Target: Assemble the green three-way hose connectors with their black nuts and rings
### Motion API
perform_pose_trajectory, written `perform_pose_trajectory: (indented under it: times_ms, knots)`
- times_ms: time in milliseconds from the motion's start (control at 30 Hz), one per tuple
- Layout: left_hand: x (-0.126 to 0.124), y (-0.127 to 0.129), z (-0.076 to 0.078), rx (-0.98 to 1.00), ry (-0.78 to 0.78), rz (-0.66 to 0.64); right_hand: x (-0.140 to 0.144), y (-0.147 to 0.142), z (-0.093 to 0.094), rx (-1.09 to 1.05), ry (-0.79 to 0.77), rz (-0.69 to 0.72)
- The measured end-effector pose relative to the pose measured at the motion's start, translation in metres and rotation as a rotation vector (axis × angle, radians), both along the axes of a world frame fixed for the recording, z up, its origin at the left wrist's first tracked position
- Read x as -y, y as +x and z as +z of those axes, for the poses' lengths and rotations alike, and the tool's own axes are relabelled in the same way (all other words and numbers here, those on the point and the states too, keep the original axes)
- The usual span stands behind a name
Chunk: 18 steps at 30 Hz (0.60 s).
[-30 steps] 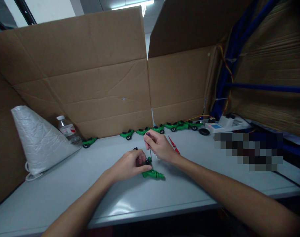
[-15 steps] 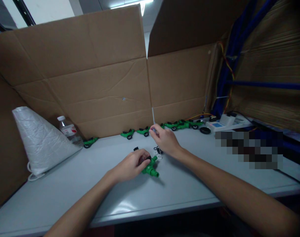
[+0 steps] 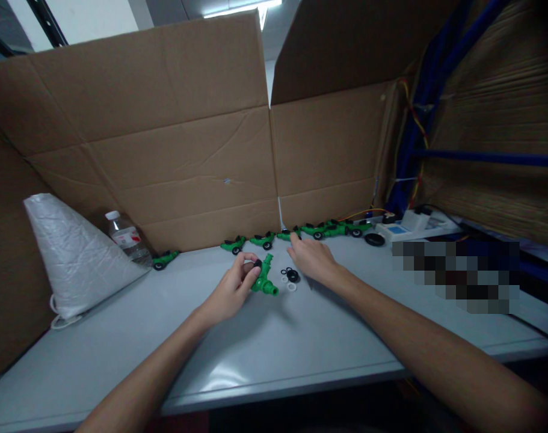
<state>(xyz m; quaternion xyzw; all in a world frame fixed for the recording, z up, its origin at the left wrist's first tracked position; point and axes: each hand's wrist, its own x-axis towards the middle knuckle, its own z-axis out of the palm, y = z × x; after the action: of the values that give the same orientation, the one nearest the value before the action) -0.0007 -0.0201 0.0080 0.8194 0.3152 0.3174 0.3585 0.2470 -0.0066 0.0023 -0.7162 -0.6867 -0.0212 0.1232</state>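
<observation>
My left hand (image 3: 232, 287) is closed around a green plastic valve fitting (image 3: 265, 284), held above the table. A black part of the fitting shows between thumb and fingers, and its threaded green ends point up and right. My right hand (image 3: 313, 257) reaches toward the back, thumb and forefinger apart, with nothing visible between them. Its fingertips are by a green fitting (image 3: 284, 235) in the back row; whether they touch cannot be seen. Just left of this hand's wrist lie small black rings (image 3: 292, 276) and a white ring (image 3: 292, 287).
Several green fittings with black parts (image 3: 233, 245) line the cardboard wall (image 3: 183, 174). At left are a white wrapped cone-shaped bag (image 3: 79, 258) and a water bottle (image 3: 126, 237). A black ring (image 3: 374, 239) and a power strip (image 3: 418, 225) sit at back right.
My left hand has lifted the green fitting up and slightly left, turning it. My right hand has shifted right and a little down, its fingers opening, uncovering the rings and a back-row fitting.
</observation>
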Motion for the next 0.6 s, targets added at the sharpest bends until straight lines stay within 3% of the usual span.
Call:
perform_pose_trajectory:
  times_ms: [200, 433, 600]
  knots:
    - [-0.004, 0.001, -0.001, 0.144, -0.024, 0.093, -0.001, 0.002, -0.003, 0.006, -0.073, 0.005]
    - [-0.014, 0.0, -0.007, 0.162, -0.004, 0.16, 0.003, 0.001, -0.006, 0.048, -0.112, 0.046]
    - [-0.019, -0.004, -0.01, 0.115, -0.052, 0.137, 0.003, 0.0, -0.008, 0.06, -0.12, 0.056]
